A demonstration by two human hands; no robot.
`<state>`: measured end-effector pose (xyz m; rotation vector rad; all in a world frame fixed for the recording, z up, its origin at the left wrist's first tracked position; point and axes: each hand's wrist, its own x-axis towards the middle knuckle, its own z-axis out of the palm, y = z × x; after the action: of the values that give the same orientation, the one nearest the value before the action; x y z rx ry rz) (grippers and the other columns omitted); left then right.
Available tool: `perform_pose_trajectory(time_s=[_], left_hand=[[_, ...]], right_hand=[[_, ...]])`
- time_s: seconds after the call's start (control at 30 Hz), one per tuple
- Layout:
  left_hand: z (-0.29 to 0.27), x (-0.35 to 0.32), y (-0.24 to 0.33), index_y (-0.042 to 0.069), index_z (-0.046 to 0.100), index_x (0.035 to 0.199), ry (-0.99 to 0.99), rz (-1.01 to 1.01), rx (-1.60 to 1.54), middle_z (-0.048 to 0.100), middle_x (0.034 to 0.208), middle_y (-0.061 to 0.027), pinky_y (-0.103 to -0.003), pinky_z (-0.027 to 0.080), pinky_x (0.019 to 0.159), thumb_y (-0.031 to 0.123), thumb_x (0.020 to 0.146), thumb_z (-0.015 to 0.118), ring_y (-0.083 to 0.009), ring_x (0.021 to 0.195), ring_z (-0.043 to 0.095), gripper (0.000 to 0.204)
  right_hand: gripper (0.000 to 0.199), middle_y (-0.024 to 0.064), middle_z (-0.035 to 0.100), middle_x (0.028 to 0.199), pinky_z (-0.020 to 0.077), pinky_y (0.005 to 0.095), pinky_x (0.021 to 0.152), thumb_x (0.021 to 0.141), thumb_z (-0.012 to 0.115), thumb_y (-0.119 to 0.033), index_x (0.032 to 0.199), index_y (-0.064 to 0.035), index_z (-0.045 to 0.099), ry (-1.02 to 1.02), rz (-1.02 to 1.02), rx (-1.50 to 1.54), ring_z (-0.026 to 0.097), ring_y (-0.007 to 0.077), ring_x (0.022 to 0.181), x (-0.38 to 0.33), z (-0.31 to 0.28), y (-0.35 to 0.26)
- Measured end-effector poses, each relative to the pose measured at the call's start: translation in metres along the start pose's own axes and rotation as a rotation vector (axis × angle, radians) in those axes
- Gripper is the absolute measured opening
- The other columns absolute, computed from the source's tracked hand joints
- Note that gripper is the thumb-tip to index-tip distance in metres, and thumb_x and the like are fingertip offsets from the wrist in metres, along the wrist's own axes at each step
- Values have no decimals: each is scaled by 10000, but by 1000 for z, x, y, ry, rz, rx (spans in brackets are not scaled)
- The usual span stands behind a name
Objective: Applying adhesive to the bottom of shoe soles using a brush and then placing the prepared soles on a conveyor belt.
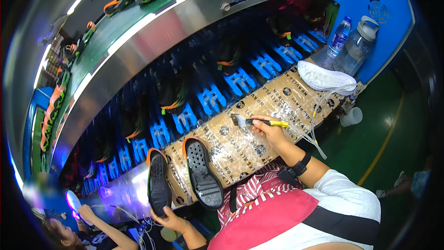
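My right hand (269, 132) is closed around a brush (254, 121) with a black and yellow handle, its bristles over the board. At the lower left, my left hand (172, 221) grips the toe end of a black shoe sole (158, 180) with an orange heel rim. Just right of it, a second black sole (203, 176) with a holed heel and orange rim lies on the cardboard-covered board (249, 150), its toe over the near edge. A white shoe sole (326, 78) holding whitish stuff lies at the board's far right end.
Behind the board runs a conveyor with blue shoe holders (210, 99) under a metal hood. White cords (314, 127) hang near the white sole. A water bottle (340, 36), a clear jug (356, 48) and a plastic cup (352, 116) stand right. A co-worker (104, 229) sits lower left.
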<state>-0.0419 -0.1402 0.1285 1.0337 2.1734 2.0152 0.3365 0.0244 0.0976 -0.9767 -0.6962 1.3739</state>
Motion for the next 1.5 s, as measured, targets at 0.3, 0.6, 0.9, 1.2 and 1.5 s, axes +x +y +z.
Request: perform_pose_trajectory(time_s=[0.3,0.6,0.9,1.2,1.5], left_hand=[[-14,95,112,-27,494,1139,108,171,-495,517,1081,-152,-367,417,873,241,884,480,-261,982,516,371],[69,178,273,2,554,1088,245,409,-896,523,1126,-149,-383,425,880,312,849,517,-277,1028,512,393],[198,221,271,12,379,1288,-167,291,-271,566,1040,-48,-220,360,760,349,835,603,-123,900,529,608],[145,217,189,32,421,1269,-138,483,26,514,1138,-183,-315,361,918,263,863,563,-228,1042,502,487],[127,385,215,22,374,1289,16,1033,634,400,1290,-215,-393,296,998,305,807,601,-344,1205,362,603]], right_hand=[[250,44,609,732,393,174,473,832,591,-113,1053,3,587,-60,12,-17,498,46,567,10,-15,4],[276,57,626,756,417,172,521,842,571,-123,1085,9,569,-88,16,11,521,56,598,9,-23,4],[259,38,615,738,414,166,516,818,600,-107,1049,10,592,-113,15,24,521,51,605,9,-21,5],[260,52,610,726,409,172,513,811,612,-116,1034,17,596,-106,26,-2,519,61,591,8,-17,-4],[263,63,613,716,414,175,495,798,610,-133,1012,20,600,-17,17,-26,520,69,567,5,-16,-1]])
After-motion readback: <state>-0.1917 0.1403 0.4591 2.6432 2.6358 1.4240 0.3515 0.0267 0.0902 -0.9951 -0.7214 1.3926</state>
